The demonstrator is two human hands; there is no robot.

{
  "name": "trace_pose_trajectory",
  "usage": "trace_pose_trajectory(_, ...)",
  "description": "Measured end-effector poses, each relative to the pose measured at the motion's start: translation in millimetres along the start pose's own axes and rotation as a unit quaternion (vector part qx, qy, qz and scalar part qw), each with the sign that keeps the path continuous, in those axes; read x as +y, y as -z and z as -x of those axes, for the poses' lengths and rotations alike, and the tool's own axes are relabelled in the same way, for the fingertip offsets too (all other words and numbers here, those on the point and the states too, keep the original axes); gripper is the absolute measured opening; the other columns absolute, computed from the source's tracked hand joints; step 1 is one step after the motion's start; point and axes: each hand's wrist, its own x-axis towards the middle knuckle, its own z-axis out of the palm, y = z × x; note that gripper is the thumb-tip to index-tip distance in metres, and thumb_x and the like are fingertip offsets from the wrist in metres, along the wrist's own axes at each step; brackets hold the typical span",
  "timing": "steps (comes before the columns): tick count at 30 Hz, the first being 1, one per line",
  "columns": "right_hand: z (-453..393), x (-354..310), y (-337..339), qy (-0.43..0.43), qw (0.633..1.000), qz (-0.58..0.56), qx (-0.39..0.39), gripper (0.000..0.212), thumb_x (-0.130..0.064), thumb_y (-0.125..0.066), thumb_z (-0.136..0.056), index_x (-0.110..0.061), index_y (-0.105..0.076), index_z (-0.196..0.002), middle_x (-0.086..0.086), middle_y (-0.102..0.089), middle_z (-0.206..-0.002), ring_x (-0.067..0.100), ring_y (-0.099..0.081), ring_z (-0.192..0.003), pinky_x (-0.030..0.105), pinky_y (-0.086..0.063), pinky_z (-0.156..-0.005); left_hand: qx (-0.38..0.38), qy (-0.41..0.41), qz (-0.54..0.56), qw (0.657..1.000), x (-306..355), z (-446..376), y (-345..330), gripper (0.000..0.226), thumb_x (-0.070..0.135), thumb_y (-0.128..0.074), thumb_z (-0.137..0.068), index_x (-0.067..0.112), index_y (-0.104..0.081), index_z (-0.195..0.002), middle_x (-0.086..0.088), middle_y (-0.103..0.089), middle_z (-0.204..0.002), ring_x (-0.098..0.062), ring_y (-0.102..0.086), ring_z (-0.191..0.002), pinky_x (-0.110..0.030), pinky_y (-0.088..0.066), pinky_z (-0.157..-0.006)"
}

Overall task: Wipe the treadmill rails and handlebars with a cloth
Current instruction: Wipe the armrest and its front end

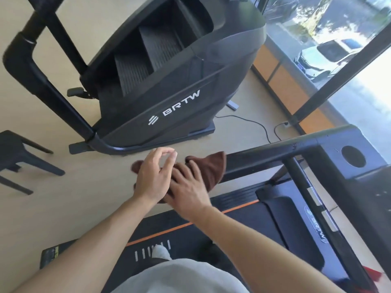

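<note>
The right hand (186, 187) lay flat on a dark brown terry cloth (209, 168) draped over the black treadmill handrail (264, 153); the left hand (152, 172) hovered beside it, fingers relaxed, holding nothing.

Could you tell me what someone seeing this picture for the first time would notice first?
Most likely the two hands at the centre: the right hand lies flat on a brown cloth draped over the treadmill handrail, while the left hand hovers above the cloth's left end with fingers loosely curled. Behind them, upper left, looms a large black stair-climber machine marked BRTW.
</note>
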Motion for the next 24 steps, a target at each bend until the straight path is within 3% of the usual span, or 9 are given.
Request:
trace_pose_trajectory(4,-15,-25,-9,0.025,0.999,-0.007,-0.034,0.062,-0.056,-0.038,-0.096,-0.022,-0.049,-0.147,0.001,-0.059,-0.14,0.025,-0.043,-0.134,0.052,-0.024,-0.123,0.032,0.031,0.012,0.999,10,0,0,0.016,0.043,-0.048,-0.103,0.037,-0.061,-0.11,0.016,-0.063,-0.115,-0.008,-0.06,-0.112,-0.036,-0.051,-0.101)
trace_pose_trajectory(10,-14,42,-6,0.125,0.992,0.0,-0.002,0.059,-0.065,-0.047,-0.098,-0.02,-0.063,-0.132,0.002,-0.066,-0.127,0.028,-0.059,-0.114,0.046,-0.038,-0.107,0.048,0.035,0.013,0.998,21,-2,-25,0.02,0.046,-0.048,-0.103,0.037,-0.06,-0.116,0.012,-0.065,-0.124,-0.009,-0.061,-0.117,-0.031,-0.051,-0.099)
trace_pose_trajectory(14,-8,110,22,0.045,0.998,0.001,-0.039,0.063,-0.074,-0.031,-0.098,-0.03,-0.063,-0.13,-0.005,-0.071,-0.116,0.023,-0.066,-0.102,0.042,-0.044,-0.097,0.016,0.028,0.014,0.999,43,-5,-67,0.016,0.047,-0.049,-0.102,0.039,-0.06,-0.111,0.012,-0.065,-0.12,-0.011,-0.061,-0.116,-0.035,-0.051,-0.1)
trace_pose_trajectory(17,-4,178,50,-0.049,0.996,0.007,-0.08,0.071,-0.079,-0.02,-0.097,-0.032,-0.07,-0.115,-0.007,-0.072,-0.102,0.02,-0.067,-0.097,0.042,-0.046,-0.094,-0.039,0.024,0.004,0.999,64,-14,-111,0.018,0.045,-0.05,-0.102,0.034,-0.063,-0.107,0.014,-0.066,-0.115,-0.008,-0.062,-0.112,-0.032,-0.049,-0.098)
trace_pose_trajectory(20,9,257,69,-0.107,0.99,0.029,-0.091,0.074,-0.079,-0.016,-0.097,-0.03,-0.072,-0.099,-0.009,-0.07,-0.092,0.019,-0.067,-0.093,0.042,-0.045,-0.094,-0.111,0.033,-0.02,0.993,86,-26,-158,0.022,0.046,-0.049,-0.102,0.031,-0.064,-0.111,0.014,-0.066,-0.116,-0.007,-0.059,-0.112,-0.025,-0.044,-0.092)
trace_pose_trajectory(24,34,357,91,-0.172,0.98,0.06,-0.079,0.071,-0.076,-0.019,-0.098,-0.03,-0.072,-0.096,-0.01,-0.072,-0.097,0.019,-0.065,-0.1,0.04,-0.04,-0.099,-0.175,0.019,-0.07,0.982,115,-43,-221,0.03,0.045,-0.049,-0.102,0.026,-0.064,-0.119,0.01,-0.066,-0.121,-0.006,-0.057,-0.113,-0.022,-0.042,-0.093)
